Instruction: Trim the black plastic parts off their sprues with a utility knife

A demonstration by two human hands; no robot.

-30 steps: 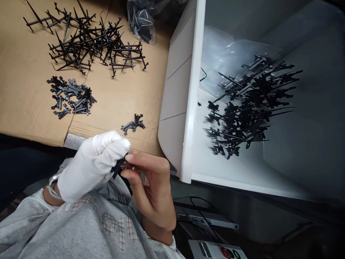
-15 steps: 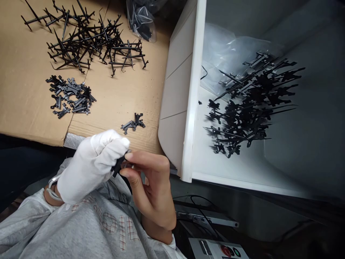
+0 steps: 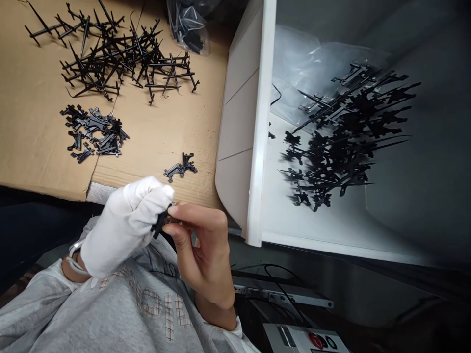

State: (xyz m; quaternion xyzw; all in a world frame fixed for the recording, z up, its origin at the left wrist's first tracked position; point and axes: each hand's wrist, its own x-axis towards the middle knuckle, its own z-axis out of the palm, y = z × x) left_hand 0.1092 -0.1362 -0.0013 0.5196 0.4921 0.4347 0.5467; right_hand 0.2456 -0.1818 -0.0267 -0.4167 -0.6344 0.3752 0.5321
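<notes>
Head-worn camera faces forward and down, close above left hand point(image 3: 127, 225), right hand point(image 3: 208, 252).

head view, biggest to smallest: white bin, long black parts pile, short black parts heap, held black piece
1. White bin
2. Long black parts pile
3. Short black parts heap
4. Held black piece: smallest as it shows, partly hidden

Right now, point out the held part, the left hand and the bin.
Held part point(image 3: 159, 227): head view, middle of its exposed dark side.
Left hand point(image 3: 125, 221): head view, its gloved back.
Bin point(image 3: 262, 122): head view, its white rim on the picture's left side of it.
</notes>
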